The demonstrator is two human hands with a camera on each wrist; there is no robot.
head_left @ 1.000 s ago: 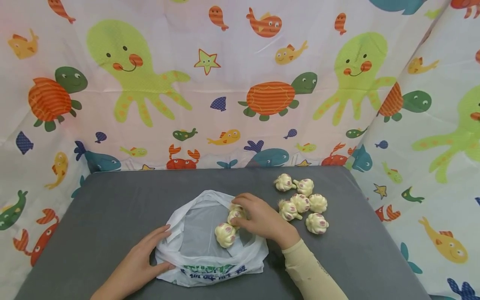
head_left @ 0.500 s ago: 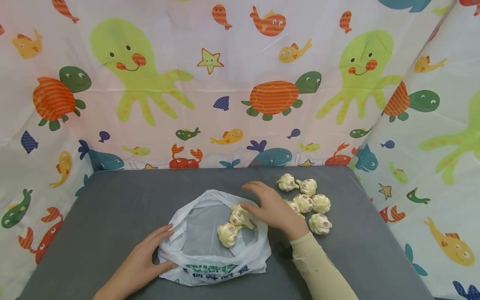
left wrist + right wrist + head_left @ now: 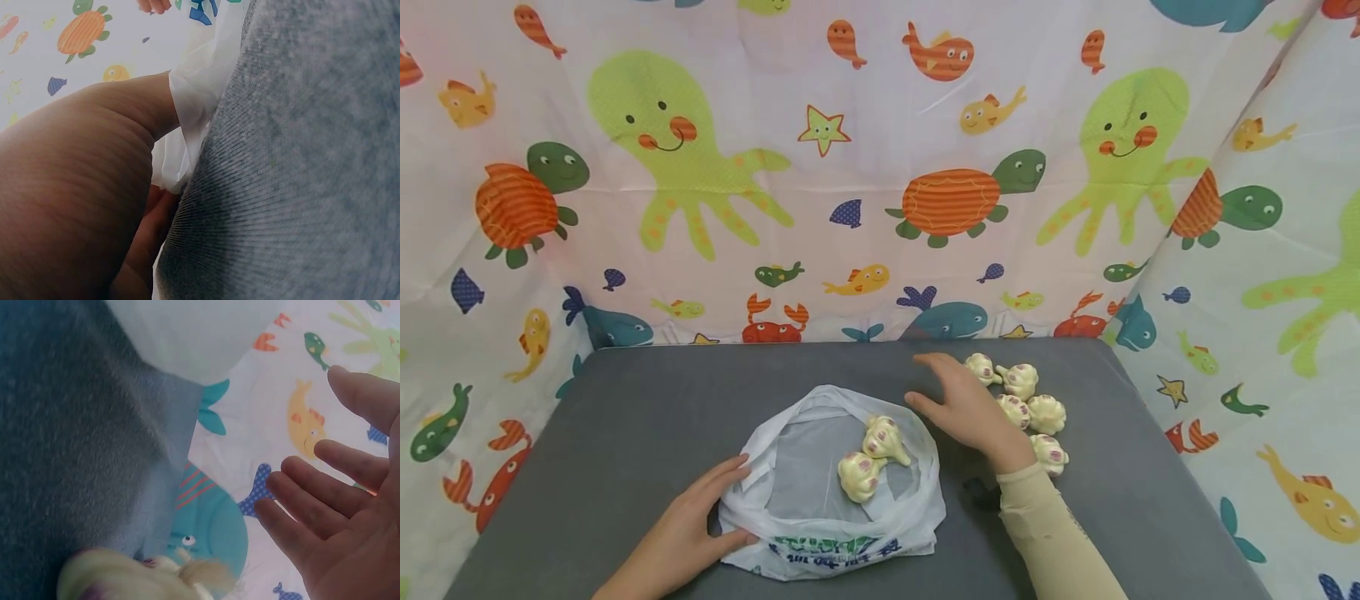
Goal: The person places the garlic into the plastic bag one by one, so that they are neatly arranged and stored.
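A white plastic bag point(image 3: 827, 537) with green and blue print lies with its mouth spread wide, and two garlic bulbs point(image 3: 859, 476) rest against each other inside it. At its left side my left hand point(image 3: 688, 525) holds the rim, fingers and thumb apart around the edge; in the left wrist view plastic covers the thumb's tip. My right hand point(image 3: 970, 408) hovers right of the bag, fingers spread and holding nothing. Several garlic bulbs point(image 3: 1047, 414) lie in a group behind and beside it, partly hidden by that hand. The right wrist view catches a blurred garlic bulb point(image 3: 119, 578) below the fingers.
The grey tabletop point(image 3: 662, 400) carries the bag and the garlic. A cloth curtain point(image 3: 865, 108) printed with sea animals closes off the back and sides. A dark shadow falls under my right wrist.
My right hand has let go of a garlic bulb inside the bag, then moved up and right toward the loose garlic. The left hand stays at the bag's left edge.
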